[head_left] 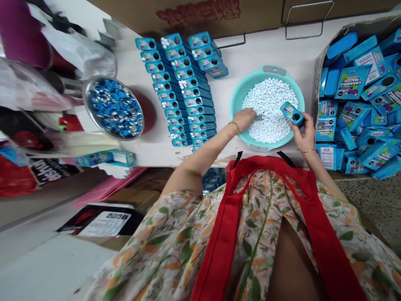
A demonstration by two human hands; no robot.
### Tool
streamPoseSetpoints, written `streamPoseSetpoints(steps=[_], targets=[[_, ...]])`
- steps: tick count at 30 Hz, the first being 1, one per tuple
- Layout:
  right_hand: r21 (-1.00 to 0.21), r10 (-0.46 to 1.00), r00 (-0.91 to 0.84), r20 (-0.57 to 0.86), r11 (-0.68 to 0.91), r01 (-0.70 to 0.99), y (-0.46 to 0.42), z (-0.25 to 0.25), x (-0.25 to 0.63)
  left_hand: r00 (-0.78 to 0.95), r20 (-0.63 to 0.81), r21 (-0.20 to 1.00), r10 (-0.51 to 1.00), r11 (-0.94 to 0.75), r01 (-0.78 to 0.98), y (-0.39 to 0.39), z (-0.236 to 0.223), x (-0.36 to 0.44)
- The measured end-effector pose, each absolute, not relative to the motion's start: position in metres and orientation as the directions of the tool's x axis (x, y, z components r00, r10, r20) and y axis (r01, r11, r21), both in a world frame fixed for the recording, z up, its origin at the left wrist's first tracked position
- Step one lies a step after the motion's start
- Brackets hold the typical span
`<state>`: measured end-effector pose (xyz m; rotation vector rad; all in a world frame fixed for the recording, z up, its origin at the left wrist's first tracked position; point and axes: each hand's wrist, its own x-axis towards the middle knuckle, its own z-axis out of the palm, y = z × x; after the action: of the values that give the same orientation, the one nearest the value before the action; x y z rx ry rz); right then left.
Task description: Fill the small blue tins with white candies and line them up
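From my feed the right hand (305, 136) pinches a small blue box (292, 113) by its sides above the teal basin (235, 97) of white candies (267, 104), light, thin-walled, likely crushable, while the left hand (245, 119) closes on a metal scoop (258, 118).

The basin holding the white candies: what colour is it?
Teal basin, with grey handle patches; seen in the head view.

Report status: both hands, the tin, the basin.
Left hand in the teal basin among white candies, gripping a small metal tool. Right hand holds a blue tin over the basin. Nothing in the way.
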<state>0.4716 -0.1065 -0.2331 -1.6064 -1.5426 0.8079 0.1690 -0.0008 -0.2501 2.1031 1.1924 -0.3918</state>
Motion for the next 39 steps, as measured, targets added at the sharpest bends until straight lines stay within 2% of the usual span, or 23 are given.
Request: streamPoseSetpoints(steps=[3,7,13,17,25,30,34,39], targets=[[-0.873,0.993,0.107,0.057,-0.002,0.488,-0.107,-0.236,0.475,0.6,-0.496,0.569,0.628,-0.287,0.771,-0.015,-0.27,0.216],[-0.886,0.985,0.146,0.094,0.016,0.463,-0.105,-0.243,0.478,0.633,-0.464,0.662,0.62,-0.231,0.713,-0.022,-0.273,0.23],[-0.849,0.987,0.12,0.102,0.024,0.527,-0.1,-0.24,0.475,0.716,-0.279,0.723,0.64,-0.351,0.596,-0.014,-0.218,0.162],[-0.81,0.999,-0.01,0.046,0.043,0.585,-0.098,-0.232,0.461,0.725,-0.197,0.649,0.66,-0.466,0.601,-0.005,-0.161,0.144],[-0.818,0.984,-0.167,0.068,0.151,0.556,-0.097,-0.238,0.435,0.71,-0.271,0.322,0.65,-0.634,0.703,-0.003,-0.078,0.187],[-0.837,0.984,-0.155,0.086,0.156,0.524,-0.098,-0.243,0.432,0.709,-0.255,0.286,0.658,-0.649,0.705,-0.014,-0.052,0.208],[-0.828,0.987,-0.136,0.082,0.144,0.542,-0.098,-0.245,0.437,0.713,-0.231,0.301,0.662,-0.649,0.699,-0.007,-0.066,0.196],[-0.826,0.995,-0.083,0.061,0.097,0.556,-0.102,-0.239,0.454,0.57,-0.232,0.295,0.788,-0.502,0.813,0.021,-0.157,0.148]])
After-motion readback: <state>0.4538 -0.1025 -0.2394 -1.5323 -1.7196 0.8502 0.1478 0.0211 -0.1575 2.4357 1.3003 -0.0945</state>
